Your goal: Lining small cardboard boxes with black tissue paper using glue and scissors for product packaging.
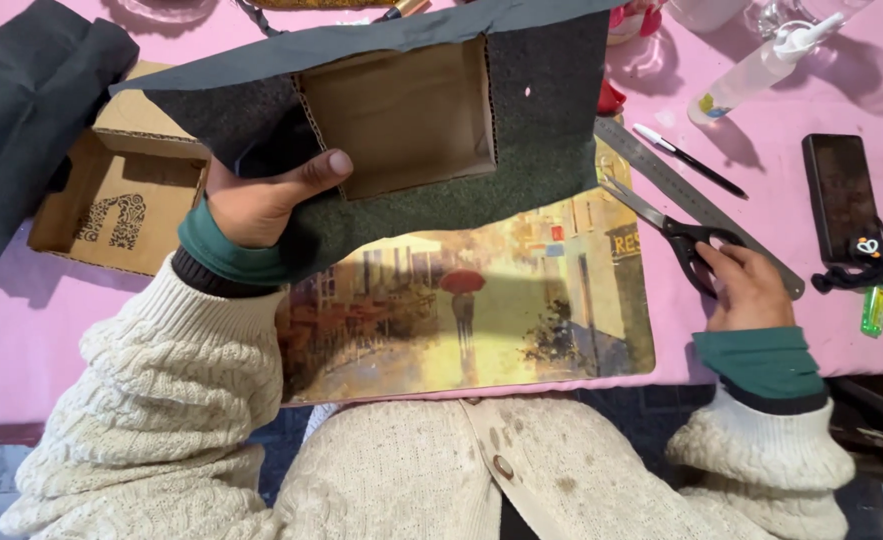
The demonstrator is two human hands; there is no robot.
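Note:
My left hand (pixel 261 200) holds up a shallow cardboard box (pixel 401 115) with dark grey felt (pixel 546 110) laid around it; the thumb presses the felt at the box's lower left corner. The box's open brown inside faces me. My right hand (pixel 746 285) rests on the black handles of a pair of scissors (pixel 676 235) lying on the pink tablecloth (pixel 861 350), blades pointing up-left. The fingers lie at the handle loops; a firm grip cannot be confirmed. Under both lies a picture placemat (pixel 481 310) showing a street scene with a red umbrella.
A steel ruler (pixel 681 195) and a black pen (pixel 686 160) lie beside the scissors. A dark phone (pixel 841 195), a green lighter (pixel 874 308) and a clear spray bottle (pixel 761 70) sit at the right. An open cardboard lid (pixel 121 205) and folded dark fabric (pixel 26 105) sit at the left.

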